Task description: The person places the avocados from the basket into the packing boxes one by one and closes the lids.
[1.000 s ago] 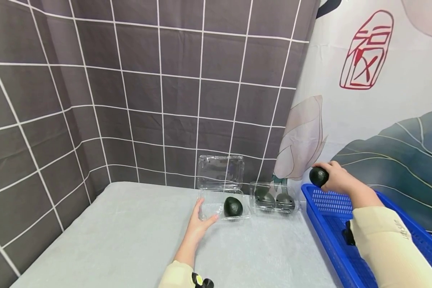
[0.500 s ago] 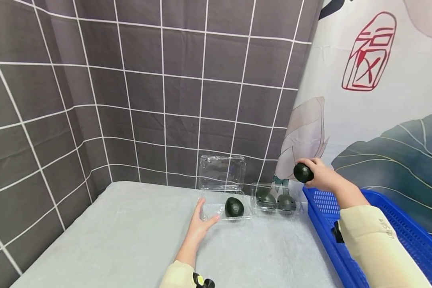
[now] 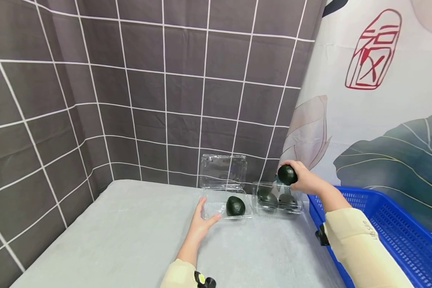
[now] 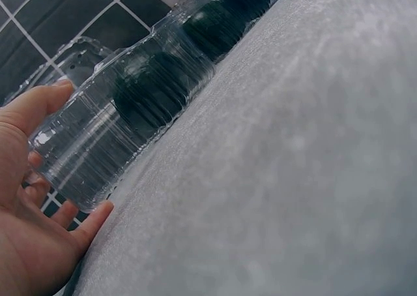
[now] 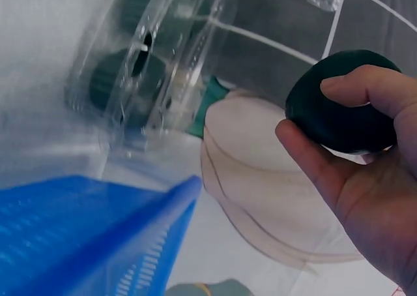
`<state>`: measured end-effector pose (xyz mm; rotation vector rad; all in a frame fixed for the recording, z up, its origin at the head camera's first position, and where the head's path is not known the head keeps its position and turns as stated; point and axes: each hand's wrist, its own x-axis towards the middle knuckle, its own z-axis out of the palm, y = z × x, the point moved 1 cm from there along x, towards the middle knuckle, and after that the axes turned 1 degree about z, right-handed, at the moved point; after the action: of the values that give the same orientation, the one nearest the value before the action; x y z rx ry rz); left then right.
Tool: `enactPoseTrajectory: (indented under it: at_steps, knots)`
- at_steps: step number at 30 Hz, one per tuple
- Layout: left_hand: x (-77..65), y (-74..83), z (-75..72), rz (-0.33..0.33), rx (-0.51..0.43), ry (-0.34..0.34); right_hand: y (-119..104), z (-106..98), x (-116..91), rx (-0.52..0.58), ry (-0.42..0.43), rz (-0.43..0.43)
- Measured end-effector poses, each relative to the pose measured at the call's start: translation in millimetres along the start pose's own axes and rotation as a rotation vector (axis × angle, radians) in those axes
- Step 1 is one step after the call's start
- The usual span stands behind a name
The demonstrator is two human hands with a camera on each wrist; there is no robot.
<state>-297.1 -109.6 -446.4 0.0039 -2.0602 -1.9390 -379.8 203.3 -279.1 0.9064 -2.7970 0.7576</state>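
Note:
In the head view, my right hand (image 3: 302, 178) grips a dark green avocado (image 3: 287, 175) in the air, above the right end of a closed clear clamshell box. The right wrist view shows thumb and fingers around this avocado (image 5: 342, 103). My left hand (image 3: 199, 228) is spread at the left end of an open clear clamshell box (image 3: 212, 208), thumb at its front side, fingers extended and touching it. One avocado (image 3: 235, 206) lies in the right half of that box; its lid (image 3: 223, 172) stands upright behind.
The closed clamshell box (image 3: 277, 210), with two avocados showing, stands right of the open one. A blue plastic basket (image 3: 392, 224) sits at the right, under my right forearm. A tiled-pattern cloth (image 3: 129, 100) hangs behind the grey-white tabletop (image 3: 122, 236).
My right hand has moved left with the avocado, from over the blue basket's edge to above the closed box. The left hand keeps its place at the open box.

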Motion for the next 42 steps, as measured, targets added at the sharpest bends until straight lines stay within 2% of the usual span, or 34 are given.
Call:
enactPoseTrajectory:
  at_steps: [9, 17, 22, 31, 42]
  knots:
    - [0.8, 0.6, 0.4, 0.01, 0.005, 0.003, -10.9, 21.9, 11.4, 0.065, -0.022, -0.043]
    - [-0.7, 1.9, 0.5, -0.047, 0.0, 0.016, -23.8, 38.5, 20.7, 0.053, 0.025, -0.072]
    - [-0.6, 1.2, 1.0, -0.029, -0.018, 0.02, -30.7, 49.5, 26.3, 0.043, 0.021, -0.063]
    - [-2.6, 1.5, 2.1, 0.018, -0.058, 0.009, -47.2, 72.9, 35.4, 0.083, -0.092, -0.049]
    - [1.0, -1.0, 1.6, 0.016, -0.036, 0.01, -72.3, 101.9, 50.7, 0.061, -0.054, -0.082]
